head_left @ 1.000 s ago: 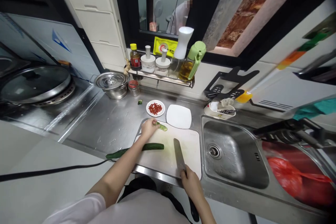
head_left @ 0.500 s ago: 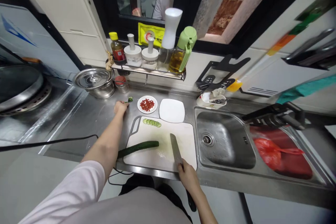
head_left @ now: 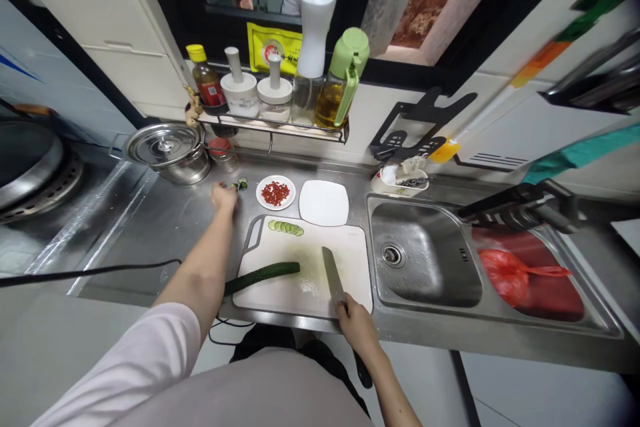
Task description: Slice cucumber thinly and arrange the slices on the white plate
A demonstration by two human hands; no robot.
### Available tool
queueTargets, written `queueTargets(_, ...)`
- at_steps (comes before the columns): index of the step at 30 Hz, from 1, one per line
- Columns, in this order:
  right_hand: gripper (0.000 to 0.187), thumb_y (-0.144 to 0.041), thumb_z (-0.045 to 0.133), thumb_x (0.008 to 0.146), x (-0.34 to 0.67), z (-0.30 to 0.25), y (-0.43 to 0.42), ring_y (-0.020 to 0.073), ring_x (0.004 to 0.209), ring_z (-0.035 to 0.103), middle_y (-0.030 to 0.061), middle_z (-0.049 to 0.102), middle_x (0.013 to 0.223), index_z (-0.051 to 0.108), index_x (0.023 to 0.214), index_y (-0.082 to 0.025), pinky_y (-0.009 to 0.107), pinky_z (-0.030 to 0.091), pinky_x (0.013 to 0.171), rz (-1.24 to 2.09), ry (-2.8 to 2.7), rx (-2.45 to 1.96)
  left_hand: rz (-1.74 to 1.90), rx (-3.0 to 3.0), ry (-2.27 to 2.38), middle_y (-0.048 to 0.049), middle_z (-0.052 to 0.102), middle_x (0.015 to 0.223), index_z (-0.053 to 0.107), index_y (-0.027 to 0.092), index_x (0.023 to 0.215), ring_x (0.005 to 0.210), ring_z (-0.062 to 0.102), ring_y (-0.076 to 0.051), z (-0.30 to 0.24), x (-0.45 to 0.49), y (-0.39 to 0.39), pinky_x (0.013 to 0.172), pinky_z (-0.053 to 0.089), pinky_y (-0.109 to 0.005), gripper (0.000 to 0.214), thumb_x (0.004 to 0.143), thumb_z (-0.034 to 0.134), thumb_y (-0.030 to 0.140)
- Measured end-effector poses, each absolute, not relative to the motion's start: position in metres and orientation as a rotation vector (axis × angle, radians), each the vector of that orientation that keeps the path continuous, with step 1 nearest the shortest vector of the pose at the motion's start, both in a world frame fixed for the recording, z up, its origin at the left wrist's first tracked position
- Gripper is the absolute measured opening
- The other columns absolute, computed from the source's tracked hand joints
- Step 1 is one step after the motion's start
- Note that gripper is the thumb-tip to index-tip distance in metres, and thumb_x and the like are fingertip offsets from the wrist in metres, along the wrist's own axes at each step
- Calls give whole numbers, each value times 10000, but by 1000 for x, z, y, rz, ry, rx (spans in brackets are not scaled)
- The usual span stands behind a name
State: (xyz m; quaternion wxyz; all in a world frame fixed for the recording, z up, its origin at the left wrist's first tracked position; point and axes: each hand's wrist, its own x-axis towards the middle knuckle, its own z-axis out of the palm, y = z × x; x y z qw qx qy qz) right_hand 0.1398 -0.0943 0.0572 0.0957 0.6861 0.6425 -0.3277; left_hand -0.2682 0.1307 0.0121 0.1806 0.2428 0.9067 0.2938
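My right hand (head_left: 357, 323) is wrapped round a kitchen knife (head_left: 333, 273). The blade lies low over the cutting board (head_left: 345, 240), and the black handle's end sticks out below my hand. At the back left of the counter, my left hand (head_left: 224, 197) hovers beside small dark green cucumber pieces (head_left: 243, 183). Its fingers look loosened and hold nothing that I can see. A long cucumber (head_left: 265, 273) lies across the board's left side, its near end partly behind my left forearm. Along the board's far edge rests a row of cucumber slices (head_left: 286, 228).
Behind the board stand a plate of chopped red pieces (head_left: 275, 193) and a white plate (head_left: 324, 203). A lidded pot (head_left: 167, 152) and a red-lidded jar (head_left: 223, 153) stand back left. The sink (head_left: 425, 260) is at right. A seasoning shelf (head_left: 280, 128) overhangs the counter.
My left hand has drawn back slightly from the small cucumber pieces, and a second piece now shows by its fingers. The knife stays about where it was. The view has shifted a little.
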Motion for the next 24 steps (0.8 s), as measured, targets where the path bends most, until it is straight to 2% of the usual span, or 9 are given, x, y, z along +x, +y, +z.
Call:
queueTargets(4, 317, -260, 333, 966, 135, 58, -89, 208, 940, 655, 83, 723, 997, 606, 1109, -186, 260, 350, 701, -962, 1941, 1981, 1047, 619, 2590, -56, 678, 1030, 489, 202, 1231, 970, 632, -190, 21, -234, 109, 872, 452, -308, 367, 879, 520, 304)
queueTargets(8, 325, -282, 341, 973, 129, 59, -84, 210, 947, 652, 88, 722, 1007, 601, 1148, -195, 260, 345, 690, -952, 1945, 1949, 1207, 945, 2365, -47, 659, 1000, 519, 181, 1210, 875, 622, -143, 25, -181, 63, 795, 470, -240, 338, 907, 454, 315)
queueTargets(11, 328, -288, 343, 978, 124, 62, -82, 208, 945, 648, 90, 719, 1010, 589, 1173, -195, 258, 342, 683, -973, 1947, 1937, 1042, 1380, 2070, -56, 659, 983, 609, 188, 1083, 865, 608, -156, 25, -144, 13, 810, 480, -270, 276, 915, 455, 345)
queueTargets(13, 328, -294, 341, 981, 119, 65, -82, 212, 938, 646, 97, 716, 1007, 590, 1166, -187, 261, 338, 673, -985, 1950, 1939, 885, 1707, 1839, -61, 660, 1026, 656, 210, 998, 957, 594, -180, 25, -129, -18, 886, 466, -307, 243, 911, 482, 356)
queueTargets(15, 322, -291, 339, 979, 115, 67, -83, 216, 927, 644, 99, 713, 998, 599, 1134, -180, 264, 333, 664, -991, 1960, 1934, 709, 1948, 1653, -56, 658, 1065, 672, 241, 1033, 1047, 570, -201, 26, -123, -41, 941, 442, -338, 241, 898, 522, 372)
queueTargets(19, 310, -273, 340, 968, 108, 68, -87, 209, 909, 640, 89, 708, 983, 602, 1110, -186, 258, 330, 669, -993, 1964, 1927, 437, 2135, 1522, -40, 640, 1142, 653, 294, 1138, 1087, 554, -212, 24, -124, -60, 970, 426, -364, 308, 862, 591, 414)
queueTargets(24, 311, -248, 329, 963, 102, 67, -92, 216, 904, 644, 100, 705, 978, 593, 1111, -176, 267, 334, 665, -1001, 1973, 1912, 403, 2158, 1517, -53, 629, 1160, 627, 294, 1211, 1088, 560, -193, 14, -129, -64, 961, 441, -333, 313, 930, 500, 345)
